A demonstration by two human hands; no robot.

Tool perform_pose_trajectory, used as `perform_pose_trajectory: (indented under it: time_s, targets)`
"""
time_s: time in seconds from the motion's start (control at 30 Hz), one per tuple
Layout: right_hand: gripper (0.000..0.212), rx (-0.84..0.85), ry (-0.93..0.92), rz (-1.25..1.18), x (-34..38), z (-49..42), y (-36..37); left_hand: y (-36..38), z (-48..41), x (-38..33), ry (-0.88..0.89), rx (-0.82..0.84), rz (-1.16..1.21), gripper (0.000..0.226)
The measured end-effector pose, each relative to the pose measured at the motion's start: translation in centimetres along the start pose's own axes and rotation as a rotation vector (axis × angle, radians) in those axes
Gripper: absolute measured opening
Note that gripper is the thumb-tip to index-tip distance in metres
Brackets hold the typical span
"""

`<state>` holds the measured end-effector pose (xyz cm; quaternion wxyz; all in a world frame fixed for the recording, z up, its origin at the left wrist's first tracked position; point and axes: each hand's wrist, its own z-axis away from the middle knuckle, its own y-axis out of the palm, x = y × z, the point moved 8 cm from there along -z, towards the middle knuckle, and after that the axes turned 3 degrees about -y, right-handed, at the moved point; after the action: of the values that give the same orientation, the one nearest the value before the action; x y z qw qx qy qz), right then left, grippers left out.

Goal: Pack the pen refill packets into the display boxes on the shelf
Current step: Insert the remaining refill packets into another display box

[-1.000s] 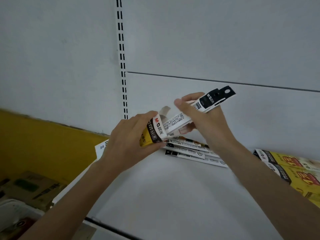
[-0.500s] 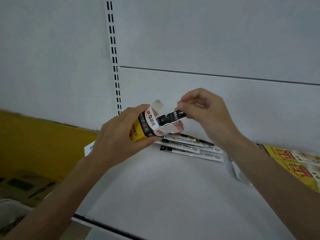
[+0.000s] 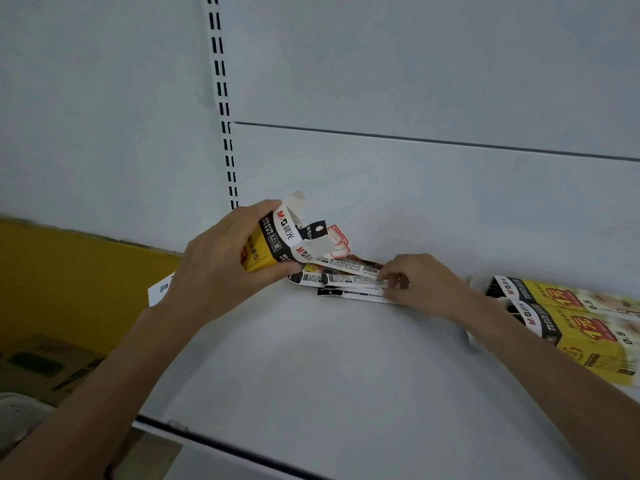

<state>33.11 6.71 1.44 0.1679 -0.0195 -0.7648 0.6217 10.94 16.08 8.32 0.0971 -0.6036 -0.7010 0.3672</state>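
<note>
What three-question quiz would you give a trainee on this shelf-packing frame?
1. True or false: the left hand grips an open display box.
2. The right hand has its fingers on: A the loose packets lying on the shelf; B the display box; C the left hand.
3. Fill in: ___ yellow boxes lie at the shelf's right end.
Key: 1 true; 2 A; 3 two.
</note>
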Motion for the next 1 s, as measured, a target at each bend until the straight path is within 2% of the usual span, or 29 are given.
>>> perform_pose_trajectory:
  time_s: [0.2,0.3,0.4,0.43,0.53,0.6,0.77,0.83,0.9,1.0]
  targets:
    - [0.029,0.002,-0.054,0.079,1.4,-0.4,0.5,-0.7,-0.1,0.3,-0.020,-0.043,0.037,0.078]
    - [0.015,-0.043,-0.056,0.095,1.7,-0.4,0.1,-1.3,-0.1,0.9,-0.060,-0.066,0.067,0.073]
    - [0.007,-0.155,-0.091,-0.050,2.6,-0.5,-1.1,-1.6,0.0,1.2,-0.058,-0.078,0.092,0.073]
    - [0.011,-0.140,-0.100,-0.062,3.0,-0.5,-1.0,-1.6,0.0,1.3,-0.063,-0.076,0.092,0.073]
    - [0.038,0.073,-0.082,0.084,3.6,-1.1,1.3,-1.4,-0.1,1.5,-0.092,-0.066,0.097,0.071]
    - [0.030,0.087,-0.082,0.141,3.6,-1.3,1.4,-1.4,-0.1,1.5,-0.092,-0.059,0.100,0.073]
    - [0.003,0.100,-0.049,-0.029,3.1,-1.1,-0.1,-1.4,0.0,1.6,-0.083,-0.049,0.127,0.073]
    - [0.011,0.119,-0.048,0.047,3.2,-1.1,0.1,-1.2,0.0,1.4,-0.073,-0.046,0.120,0.073]
    - [0.007,0.154,-0.008,0.032,2.9,-1.0,0.5,-0.9,0.0,1.1,-0.047,-0.035,0.099,0.075]
    - [0.041,0.198,-0.014,0.113,3.2,-0.3,0.8,-0.5,0.0,1.0,-0.028,-0.018,0.083,0.076]
